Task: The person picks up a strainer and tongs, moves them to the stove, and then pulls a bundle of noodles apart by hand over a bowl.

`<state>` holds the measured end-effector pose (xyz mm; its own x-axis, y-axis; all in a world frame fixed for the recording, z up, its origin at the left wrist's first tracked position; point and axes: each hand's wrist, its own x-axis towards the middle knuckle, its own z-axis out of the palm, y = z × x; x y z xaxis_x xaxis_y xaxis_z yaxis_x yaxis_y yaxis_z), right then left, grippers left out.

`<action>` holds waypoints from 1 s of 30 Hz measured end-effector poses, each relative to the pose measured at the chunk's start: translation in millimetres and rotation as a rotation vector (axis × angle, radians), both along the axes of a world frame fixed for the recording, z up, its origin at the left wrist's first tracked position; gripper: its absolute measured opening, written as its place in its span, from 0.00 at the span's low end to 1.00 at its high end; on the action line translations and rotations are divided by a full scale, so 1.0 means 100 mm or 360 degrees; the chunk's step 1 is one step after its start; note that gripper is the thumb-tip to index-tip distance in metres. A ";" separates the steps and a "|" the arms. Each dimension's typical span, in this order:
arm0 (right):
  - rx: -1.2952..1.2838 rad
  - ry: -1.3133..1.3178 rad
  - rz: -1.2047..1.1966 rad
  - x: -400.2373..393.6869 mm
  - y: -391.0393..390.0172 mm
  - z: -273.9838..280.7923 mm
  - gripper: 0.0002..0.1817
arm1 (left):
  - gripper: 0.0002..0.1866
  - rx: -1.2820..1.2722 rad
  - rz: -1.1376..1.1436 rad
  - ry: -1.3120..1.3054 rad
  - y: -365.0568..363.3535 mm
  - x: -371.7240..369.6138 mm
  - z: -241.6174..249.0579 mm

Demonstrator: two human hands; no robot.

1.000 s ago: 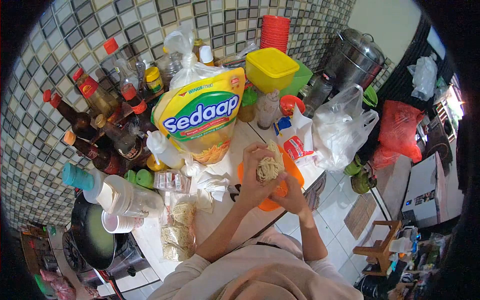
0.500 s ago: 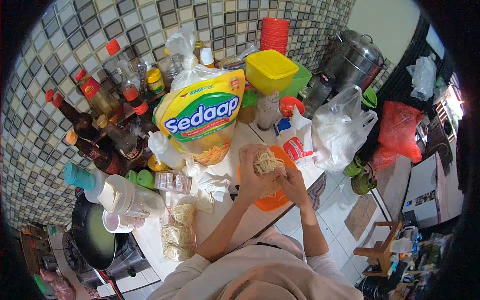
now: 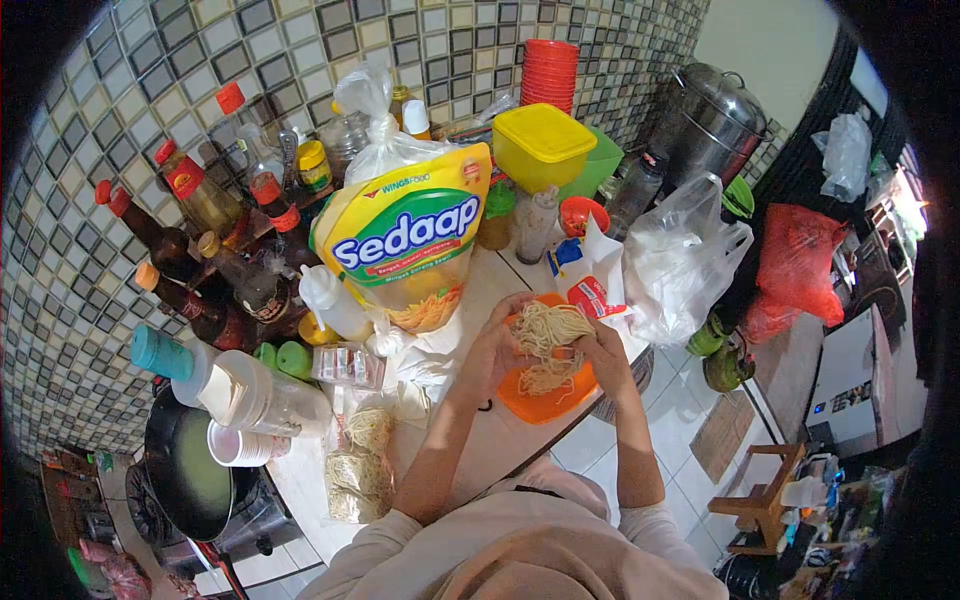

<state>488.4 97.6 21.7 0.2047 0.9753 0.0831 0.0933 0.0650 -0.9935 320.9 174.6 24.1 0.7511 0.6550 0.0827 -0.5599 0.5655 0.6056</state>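
Observation:
My left hand (image 3: 492,352) and my right hand (image 3: 606,360) hold a loosened clump of pale noodles (image 3: 552,332) between them. The left fingers curve along its left side, and the right fingers grip its right side. Strands hang down over an orange plastic bowl (image 3: 540,408), which sits under my hands at the counter's front edge. Some noodles seem to rest in the bowl, though my hands hide part of it. Left of my left forearm lie packs of dried noodles (image 3: 360,485) in clear wrap.
A yellow Sedaap pouch (image 3: 410,240) stands behind my hands. Several sauce bottles (image 3: 245,285) crowd the back left. A black pan (image 3: 195,470) with liquid sits on the stove. White plastic bags (image 3: 685,265) lie to the right, near a yellow tub (image 3: 543,145).
The compact noodle clump has been spread into loose, hanging strands. My hands have moved apart, the right one to the right and the left one slightly left and down.

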 end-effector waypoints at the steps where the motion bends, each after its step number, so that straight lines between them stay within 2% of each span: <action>1: 0.0001 0.0000 0.0000 0.02 0.00 0.00 0.16 | 0.24 0.0001 0.0000 0.0000 0.00 -0.03 0.04; 3: -0.0150 0.0162 0.0072 0.05 0.00 0.00 0.19 | 0.27 0.0230 0.0001 0.0325 -0.02 -0.06 0.14; 7: -0.0044 0.0185 0.0084 0.00 -0.01 -0.05 0.24 | 0.28 0.0510 0.0142 0.0590 -0.05 -0.04 0.15; 9: 0.0006 -0.0331 0.0080 -0.02 -0.01 -0.04 0.30 | 0.30 0.0906 0.0340 0.0757 -0.03 -0.01 0.05; 10: 0.0005 -0.0330 0.0077 -0.05 -0.01 -0.01 0.30 | 0.30 0.0906 0.0337 0.0758 -0.01 -0.01 0.02; 12: 0.0134 -0.0541 0.0172 -0.10 -0.02 0.10 0.33 | 0.33 0.1324 0.0533 0.0806 0.01 -0.02 0.01; 16: 0.0090 -0.0392 -0.0018 -0.10 -0.01 -0.07 0.33 | 0.36 0.1201 0.0444 0.0881 -0.03 -0.03 0.10; 18: -0.0123 0.0103 0.0030 -0.10 -0.04 -0.03 0.33 | 0.38 0.1302 0.0545 0.0909 -0.05 -0.01 0.11; 22: -0.0145 0.0261 0.0027 -0.08 -0.04 -0.09 0.30 | 0.40 0.1347 0.0741 0.0947 -0.09 0.03 0.17; 24: -0.0129 0.0491 0.0073 -0.09 -0.04 -0.12 0.29 | 0.41 0.1492 0.0771 0.0994 -0.09 0.03 0.13; 25: -0.0130 0.0491 0.0076 -0.10 -0.04 -0.11 0.29 | 0.41 0.1491 0.0773 0.0996 -0.09 0.03 0.14; 27: -0.0081 0.0503 0.0112 -0.11 -0.02 -0.10 0.28 | 0.39 0.1407 0.0429 0.0946 -0.09 0.00 0.19; 28: -0.0082 0.0502 0.0114 -0.10 -0.02 -0.10 0.28 | 0.39 0.1405 0.0431 0.0946 -0.08 -0.02 0.22; 30: -0.0018 0.0212 0.0094 -0.04 -0.02 -0.10 0.24 | 0.36 0.1547 0.0527 0.1113 -0.07 -0.05 0.24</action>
